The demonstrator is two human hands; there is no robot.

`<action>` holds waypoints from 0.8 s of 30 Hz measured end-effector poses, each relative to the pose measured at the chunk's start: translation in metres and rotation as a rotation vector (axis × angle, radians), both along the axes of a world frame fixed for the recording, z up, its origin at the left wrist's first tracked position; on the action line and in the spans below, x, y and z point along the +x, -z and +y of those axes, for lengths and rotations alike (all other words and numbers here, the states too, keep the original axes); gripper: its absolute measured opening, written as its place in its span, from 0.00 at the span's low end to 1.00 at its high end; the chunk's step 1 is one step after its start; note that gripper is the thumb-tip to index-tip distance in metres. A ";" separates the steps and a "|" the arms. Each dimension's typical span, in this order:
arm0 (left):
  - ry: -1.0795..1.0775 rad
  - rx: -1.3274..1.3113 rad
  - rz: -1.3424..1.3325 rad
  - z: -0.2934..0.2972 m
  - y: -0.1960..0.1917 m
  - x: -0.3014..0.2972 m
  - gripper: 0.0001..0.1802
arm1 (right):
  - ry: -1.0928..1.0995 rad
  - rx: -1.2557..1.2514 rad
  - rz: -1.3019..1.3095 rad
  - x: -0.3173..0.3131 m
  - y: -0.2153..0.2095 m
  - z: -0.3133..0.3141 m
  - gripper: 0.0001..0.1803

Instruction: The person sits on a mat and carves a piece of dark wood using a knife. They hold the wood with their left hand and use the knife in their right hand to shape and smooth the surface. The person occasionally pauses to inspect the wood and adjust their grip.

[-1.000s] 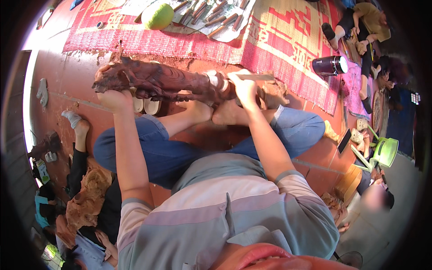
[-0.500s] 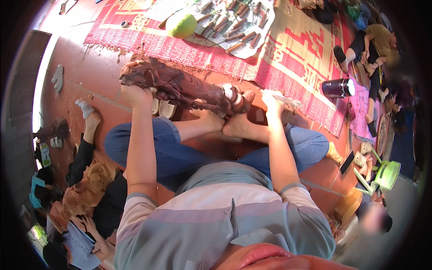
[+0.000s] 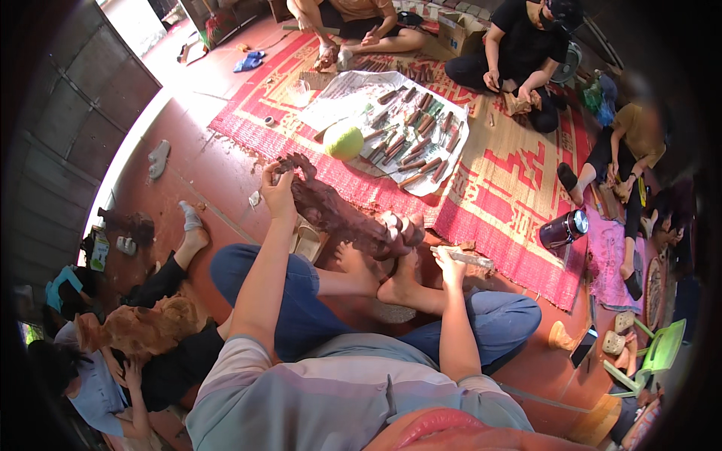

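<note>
Two bare hands are held apart above the tiled floor (image 3: 203, 169), just short of the near edge of a red-and-straw woven mat (image 3: 519, 177). Fingers of the left hand (image 3: 278, 197) are closed on the far left end of a dark reddish-brown wood carving (image 3: 331, 210), which slants down toward the right, its rounded knobs above the wearer's bare feet (image 3: 404, 289); whether that lower end touches anything, I cannot tell. Fingers of the right hand (image 3: 450, 269) are wrapped round a pale, slim bar-like tool (image 3: 472, 260), clear of the carving, near the mat's near edge. Across that edge, a white sheet (image 3: 335, 101) bears wooden-handled carving tools (image 3: 414, 124), with a green round fruit (image 3: 344, 140) at its near left corner. A dark tumbler (image 3: 562, 229) stands near the mat's right edge, beside a pink cloth (image 3: 613, 259).
</note>
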State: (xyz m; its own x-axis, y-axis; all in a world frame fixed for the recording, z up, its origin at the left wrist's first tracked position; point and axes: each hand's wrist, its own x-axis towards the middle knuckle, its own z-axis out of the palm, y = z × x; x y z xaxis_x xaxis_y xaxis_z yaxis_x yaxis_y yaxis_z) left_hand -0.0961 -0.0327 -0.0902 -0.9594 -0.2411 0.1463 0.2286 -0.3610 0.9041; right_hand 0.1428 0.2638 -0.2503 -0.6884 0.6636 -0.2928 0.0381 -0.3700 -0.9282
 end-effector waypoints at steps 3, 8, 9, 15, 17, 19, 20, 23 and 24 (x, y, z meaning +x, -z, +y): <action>-0.076 -0.050 0.004 0.015 -0.004 -0.004 0.15 | 0.016 -0.025 0.061 0.004 -0.005 -0.005 0.07; -0.026 -0.093 0.060 0.079 -0.033 0.016 0.12 | 0.088 -0.069 0.151 0.014 -0.016 0.005 0.06; -0.023 -0.137 0.110 0.092 -0.034 0.020 0.10 | 0.110 -0.051 0.136 0.015 -0.013 0.008 0.06; 0.191 -0.359 0.229 0.147 -0.064 0.073 0.06 | 0.088 0.113 0.127 0.019 -0.007 0.020 0.07; 0.279 -0.246 0.215 0.147 -0.065 0.084 0.04 | 0.086 0.083 0.158 0.020 -0.010 0.022 0.08; 0.238 -0.316 0.262 0.137 -0.054 0.081 0.04 | 0.045 0.049 0.238 0.019 -0.016 0.021 0.08; 0.256 -0.443 0.273 0.129 -0.055 0.082 0.05 | 0.079 -0.055 0.285 0.020 -0.033 0.014 0.08; 0.365 -0.780 0.344 0.109 -0.057 0.088 0.16 | 0.056 -0.083 0.298 0.012 -0.035 0.007 0.08; 0.400 -0.859 0.369 0.103 -0.058 0.091 0.19 | 0.051 -0.122 0.284 0.011 -0.035 0.001 0.09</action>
State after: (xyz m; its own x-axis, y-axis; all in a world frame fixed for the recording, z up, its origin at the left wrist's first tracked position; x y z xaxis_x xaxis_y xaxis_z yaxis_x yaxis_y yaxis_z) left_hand -0.0050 0.0698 -0.0326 -0.8069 0.4135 0.4219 0.5503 0.2665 0.7913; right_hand 0.1537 0.2652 -0.2153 -0.7205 0.6714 -0.1734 -0.2378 -0.4740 -0.8478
